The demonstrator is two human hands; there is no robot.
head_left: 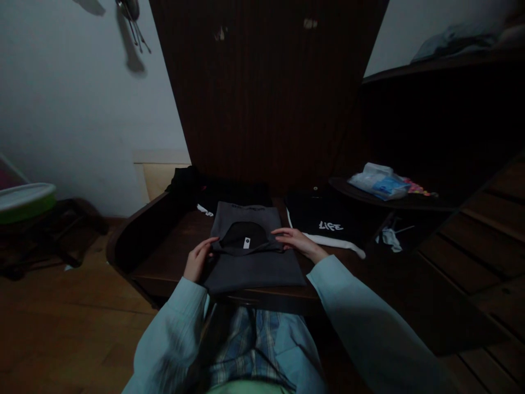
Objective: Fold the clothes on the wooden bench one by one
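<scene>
Head view, left hand [198,259], right hand [298,242], each grip clamped on gray shirt [255,271], neckline [232,251] between

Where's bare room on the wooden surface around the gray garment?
Widest: wooden surface between the curved side panel and the gray garment, left of the left hand. A narrow strip separates the gray garment from the black LIFE garment, but the right hand crosses it. Crowded: the back left, with dark clothes.
</scene>
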